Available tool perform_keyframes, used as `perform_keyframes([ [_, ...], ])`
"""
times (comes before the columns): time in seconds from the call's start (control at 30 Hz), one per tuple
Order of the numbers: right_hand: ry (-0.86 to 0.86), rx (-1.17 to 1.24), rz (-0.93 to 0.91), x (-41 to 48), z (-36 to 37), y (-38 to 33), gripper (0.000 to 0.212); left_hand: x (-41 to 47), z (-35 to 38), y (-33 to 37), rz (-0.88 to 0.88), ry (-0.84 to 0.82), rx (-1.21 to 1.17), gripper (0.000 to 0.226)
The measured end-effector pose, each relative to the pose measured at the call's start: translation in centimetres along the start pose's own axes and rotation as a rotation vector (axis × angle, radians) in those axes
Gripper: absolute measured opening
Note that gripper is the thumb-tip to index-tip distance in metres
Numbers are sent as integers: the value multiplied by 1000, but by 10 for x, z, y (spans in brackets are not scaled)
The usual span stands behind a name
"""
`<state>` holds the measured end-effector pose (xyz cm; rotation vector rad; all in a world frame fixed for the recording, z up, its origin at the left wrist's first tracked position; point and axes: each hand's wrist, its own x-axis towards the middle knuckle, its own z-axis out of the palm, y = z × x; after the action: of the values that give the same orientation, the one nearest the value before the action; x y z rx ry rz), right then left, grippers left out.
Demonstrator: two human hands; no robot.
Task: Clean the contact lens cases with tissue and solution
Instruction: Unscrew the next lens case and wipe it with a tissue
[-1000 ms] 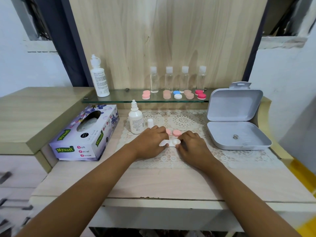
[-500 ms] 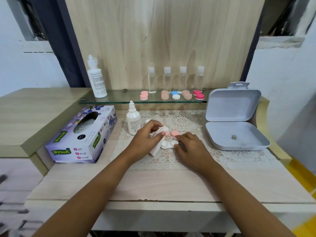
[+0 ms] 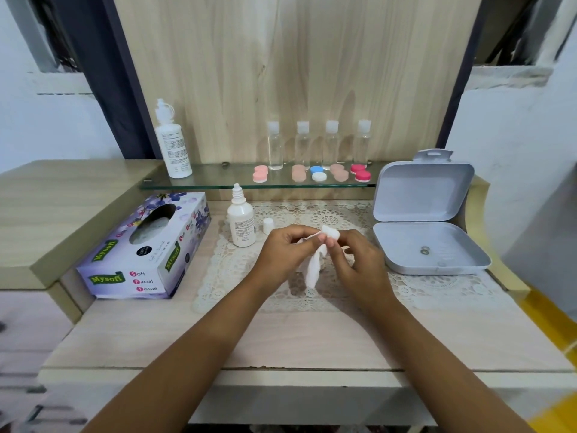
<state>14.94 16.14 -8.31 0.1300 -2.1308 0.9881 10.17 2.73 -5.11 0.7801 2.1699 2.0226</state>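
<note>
White contact lens case (image 3: 331,234) is held raised above the lace mat (image 3: 237,276) at the middle of the desk (image 3: 312,339), gripped in the curled fingers of the right hand (image 3: 359,260). Tissue (image 3: 313,271) is pinched by the left hand (image 3: 281,251) against the case and hangs down between both hands. Uncapped solution bottle (image 3: 241,225) is stood upright just left of the hands, cap (image 3: 268,225) beside it. Tissue box (image 3: 140,248) is noted further left, open white box (image 3: 431,245) to the right.
</note>
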Motion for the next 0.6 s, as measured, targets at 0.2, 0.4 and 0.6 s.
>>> perform_keyframes([
  [0.2,119,136,170,2,-5,1,10,2,-11,-12,120,82,291,17],
  [0.4,57,-27,131,6,-8,4,9,1,-25,-35,92,-5,631,22],
  [0.6,-209,-174,33,3,4,11,13,-2,-25,-37,37,-105,867,35],
])
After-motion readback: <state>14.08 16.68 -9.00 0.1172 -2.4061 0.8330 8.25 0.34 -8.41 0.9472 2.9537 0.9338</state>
